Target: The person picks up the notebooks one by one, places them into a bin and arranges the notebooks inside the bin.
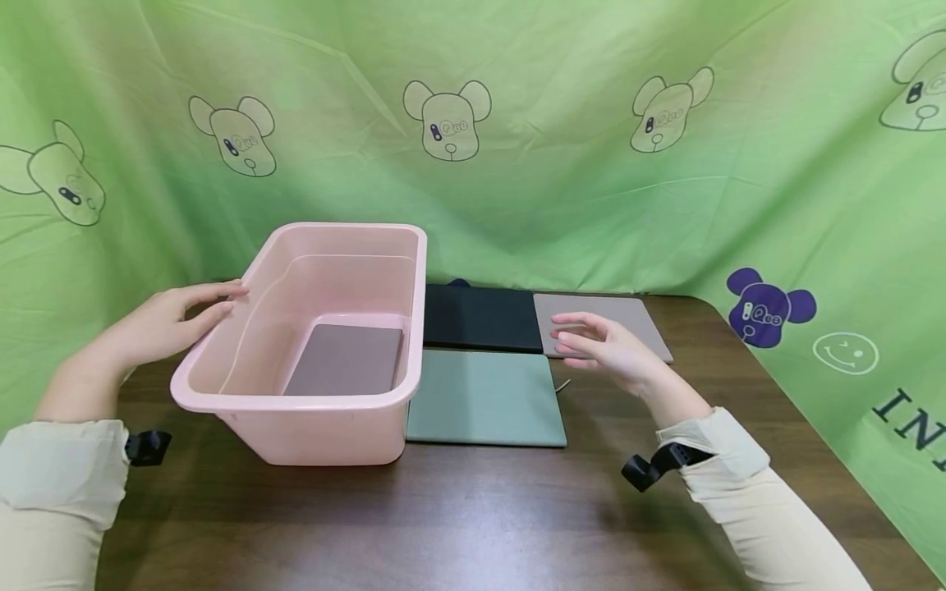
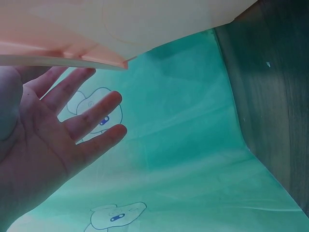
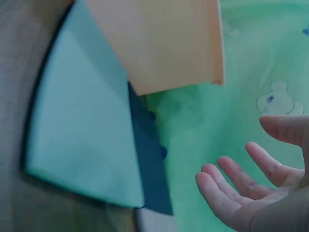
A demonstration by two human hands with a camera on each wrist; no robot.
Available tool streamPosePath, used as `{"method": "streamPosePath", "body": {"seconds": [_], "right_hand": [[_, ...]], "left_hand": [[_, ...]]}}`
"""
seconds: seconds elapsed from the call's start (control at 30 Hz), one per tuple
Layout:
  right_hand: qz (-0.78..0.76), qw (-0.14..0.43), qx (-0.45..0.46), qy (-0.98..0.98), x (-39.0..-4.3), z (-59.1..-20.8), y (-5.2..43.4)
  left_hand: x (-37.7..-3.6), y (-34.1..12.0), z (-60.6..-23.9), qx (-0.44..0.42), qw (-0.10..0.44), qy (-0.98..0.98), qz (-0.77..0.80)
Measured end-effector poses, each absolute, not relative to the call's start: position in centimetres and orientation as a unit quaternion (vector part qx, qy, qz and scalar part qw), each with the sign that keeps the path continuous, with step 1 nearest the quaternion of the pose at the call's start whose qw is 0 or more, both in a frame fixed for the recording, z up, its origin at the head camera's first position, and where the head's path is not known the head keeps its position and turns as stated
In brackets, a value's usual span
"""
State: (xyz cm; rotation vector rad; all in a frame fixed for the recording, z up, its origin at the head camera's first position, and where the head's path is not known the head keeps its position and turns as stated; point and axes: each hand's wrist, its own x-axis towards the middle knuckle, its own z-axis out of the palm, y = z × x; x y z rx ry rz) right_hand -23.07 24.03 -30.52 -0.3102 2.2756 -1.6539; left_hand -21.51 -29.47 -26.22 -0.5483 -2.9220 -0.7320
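Nearest you, the pink tub (image 1: 325, 410) sits on the dark wooden table (image 1: 458, 517), a brown notebook (image 1: 346, 359) flat inside. Your left hand (image 1: 173, 320) rests flat-fingered against its left rim, gripping nothing. Your right hand (image 1: 606, 343) hovers with relaxed, empty fingers over the beige notebook (image 1: 636, 316), beyond the green notebook (image 1: 484, 398) and beside the black one (image 1: 480, 318).

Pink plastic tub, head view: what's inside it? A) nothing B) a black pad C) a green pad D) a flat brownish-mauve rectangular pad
D: a flat brownish-mauve rectangular pad lies on the floor of the pink plastic tub, while the green pad and the black pad lie outside it on the dark wooden table.
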Motion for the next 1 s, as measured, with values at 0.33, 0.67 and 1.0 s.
{"method": "streamPosePath", "body": {"seconds": [0.33,0.67,1.0], "right_hand": [[-0.592,0.16,-0.067,0.787,-22.2,-33.9,25.2],[-0.588,0.196,-0.038,0.784,-21.6,-35.9,25.1],[-0.596,0.212,-0.026,0.775,-21.4,-36.8,24.4]], "left_hand": [[-21.4,-29.3,-26.1,-0.174,0.035,-0.955,-0.238],[-21.5,-29.4,-26.1,-0.177,0.04,-0.954,-0.237],[-21.5,-29.5,-26.0,-0.183,0.044,-0.955,-0.228]]}}
